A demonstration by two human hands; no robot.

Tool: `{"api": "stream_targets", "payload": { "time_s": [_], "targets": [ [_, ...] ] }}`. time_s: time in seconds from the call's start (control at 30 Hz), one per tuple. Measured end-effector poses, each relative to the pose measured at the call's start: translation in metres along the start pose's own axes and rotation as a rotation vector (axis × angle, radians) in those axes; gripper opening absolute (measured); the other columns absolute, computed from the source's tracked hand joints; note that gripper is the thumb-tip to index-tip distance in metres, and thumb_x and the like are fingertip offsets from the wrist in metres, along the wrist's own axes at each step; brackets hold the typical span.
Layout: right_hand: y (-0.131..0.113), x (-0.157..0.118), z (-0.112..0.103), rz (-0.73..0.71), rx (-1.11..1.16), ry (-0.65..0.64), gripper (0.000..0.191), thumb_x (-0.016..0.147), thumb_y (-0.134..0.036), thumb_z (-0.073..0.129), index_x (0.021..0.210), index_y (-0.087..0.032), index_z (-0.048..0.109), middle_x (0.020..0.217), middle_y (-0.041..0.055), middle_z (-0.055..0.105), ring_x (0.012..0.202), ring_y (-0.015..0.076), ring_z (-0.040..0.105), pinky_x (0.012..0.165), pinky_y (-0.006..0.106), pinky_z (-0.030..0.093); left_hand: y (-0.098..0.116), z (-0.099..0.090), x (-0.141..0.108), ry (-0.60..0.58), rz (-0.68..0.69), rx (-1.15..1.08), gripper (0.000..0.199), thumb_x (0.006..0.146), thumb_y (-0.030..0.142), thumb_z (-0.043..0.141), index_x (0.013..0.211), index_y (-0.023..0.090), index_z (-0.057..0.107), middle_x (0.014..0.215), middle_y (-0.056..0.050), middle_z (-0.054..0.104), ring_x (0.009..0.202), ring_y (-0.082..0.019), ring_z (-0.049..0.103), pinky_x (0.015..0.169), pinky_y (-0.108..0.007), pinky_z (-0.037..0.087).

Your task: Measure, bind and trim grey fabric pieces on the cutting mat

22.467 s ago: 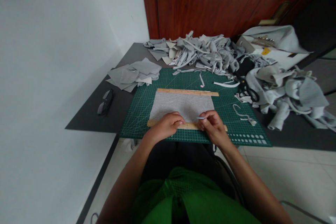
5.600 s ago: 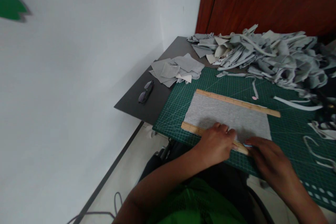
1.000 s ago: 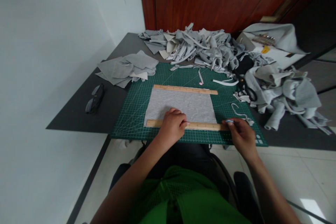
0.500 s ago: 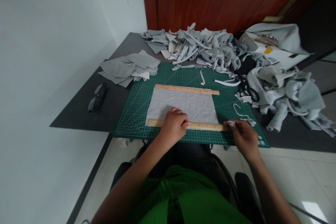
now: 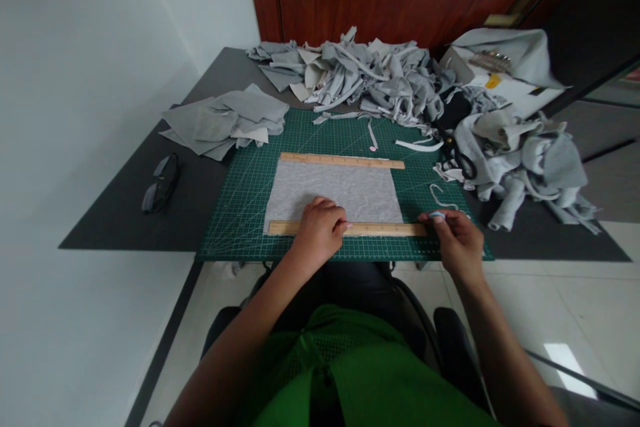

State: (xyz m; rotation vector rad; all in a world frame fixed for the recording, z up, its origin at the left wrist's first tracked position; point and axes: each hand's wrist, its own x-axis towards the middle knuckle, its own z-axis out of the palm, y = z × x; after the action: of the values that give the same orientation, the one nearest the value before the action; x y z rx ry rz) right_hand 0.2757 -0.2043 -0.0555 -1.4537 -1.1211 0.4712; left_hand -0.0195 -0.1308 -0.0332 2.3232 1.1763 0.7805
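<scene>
A piece of grey fabric [image 5: 345,190] lies flat on the green cutting mat [image 5: 240,213]. One wooden ruler [image 5: 385,229] runs along its near edge, and a second wooden ruler [image 5: 340,159] along its far edge. My left hand [image 5: 323,223] is closed, its curled fingers pressing down on the near ruler left of the middle. At that ruler's right end, my right hand [image 5: 460,240] pinches a small light-blue piece [image 5: 437,214] between thumb and fingers. Its exact kind is too small to make out.
Flat grey fabric pieces [image 5: 225,121] lie at the left, near sunglasses [image 5: 161,181]. A heap of grey scraps [image 5: 370,70] covers the table's back. At the right are black scissors [image 5: 457,157], more rolled scraps [image 5: 540,160] and a white box [image 5: 520,93].
The whole view has shifted, so the table sits slightly further left and higher. Both hands keep about the same places on the near ruler.
</scene>
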Motion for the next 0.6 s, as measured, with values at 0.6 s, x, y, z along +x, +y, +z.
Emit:
{"api": "stream_targets", "payload": {
  "time_s": [0.6],
  "targets": [
    [-0.014, -0.017, 0.014, -0.026, 0.018, 0.127, 0.024, 0.091, -0.046, 0.073, 0.095, -0.022, 0.073, 0.092, 0.0032, 0.077, 0.085, 0.0194, 0.071, 0.089, 0.041, 0.056, 0.004, 0.000, -0.005, 0.004, -0.008, 0.021, 0.025, 0.090, 0.018, 0.074, 0.069, 0.019, 0.062, 0.076, -0.002, 0.064, 0.090, -0.023, 0.059, 0.084, -0.037, 0.044]
  ]
}}
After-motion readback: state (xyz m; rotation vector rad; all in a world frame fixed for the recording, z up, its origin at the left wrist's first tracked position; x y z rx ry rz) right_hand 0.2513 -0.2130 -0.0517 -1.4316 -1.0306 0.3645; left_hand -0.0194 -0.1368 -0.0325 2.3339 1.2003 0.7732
